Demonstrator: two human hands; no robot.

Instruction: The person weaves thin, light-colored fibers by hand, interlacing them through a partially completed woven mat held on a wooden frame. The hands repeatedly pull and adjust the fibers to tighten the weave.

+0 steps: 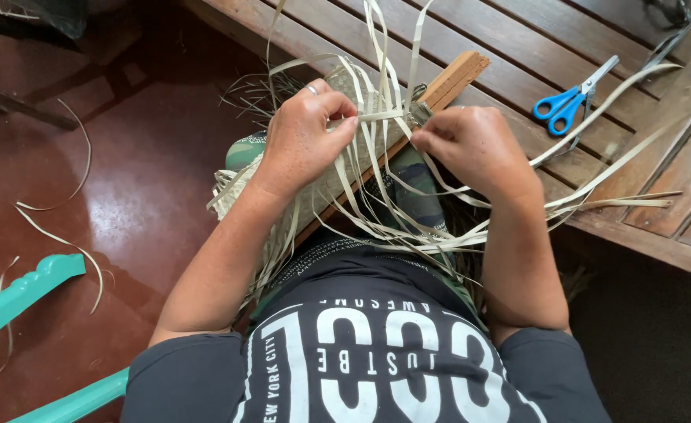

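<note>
my left hand is curled over the top of the woven mat, thumb and forefinger pinched narrow on a pale leaf strip that runs flat across to my right hand, whose fingertips close on the other end of that same strip just beside the weaving edge. between my two hands there is only a small gap, crowded with upright strip ends. under my left palm the mat lies tilted over my knees, a tight plaited band of pale straw colour, narrow and long, with a wooden slat running along its far side and sticking out beyond my right knuckles. loose strips fan out from below my right wrist, long and flat, some trailing onto the slatted wooden bench that starts just past my hands; its edge runs diagonally close behind the work, so room that way is tight. farther along the bench, well apart from my right hand, lie blue-handled scissors. out past my left forearm the red floor lies open, with a few stray strips on it, and nearer my left elbow a teal chair frame pokes in.
</note>
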